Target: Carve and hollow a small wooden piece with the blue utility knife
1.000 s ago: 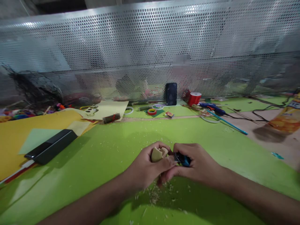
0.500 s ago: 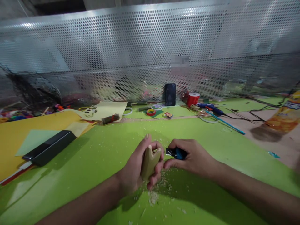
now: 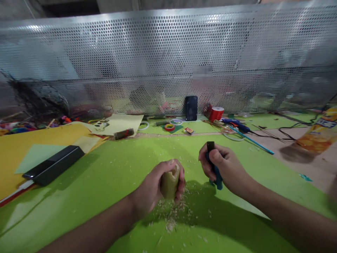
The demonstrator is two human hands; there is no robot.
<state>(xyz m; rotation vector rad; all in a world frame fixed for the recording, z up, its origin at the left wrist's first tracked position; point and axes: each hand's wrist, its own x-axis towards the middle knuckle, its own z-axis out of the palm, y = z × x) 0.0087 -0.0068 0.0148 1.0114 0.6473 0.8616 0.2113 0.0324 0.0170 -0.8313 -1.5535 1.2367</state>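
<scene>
Hollow tan wooden cylinder (image 3: 168, 187), clasped in left grip (image 3: 151, 186), could be gouged if blue-and-black handheld tool (image 3: 218, 177), clenched in right grip (image 3: 226, 165), is misdirected.

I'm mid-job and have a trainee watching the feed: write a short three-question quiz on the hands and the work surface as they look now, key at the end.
1. Fill the gap: the tan hollow piece is held in the ____ hand.
2. True or false: the blue-and-black tool is touching that piece.
3. What lies scattered on the green surface below the hands? A) coins B) pale shavings C) buttons

Key:
1. Left: the left hand is wrapped around it.
2. False: the right hand holds the tool well apart from the piece.
3. B.
</scene>
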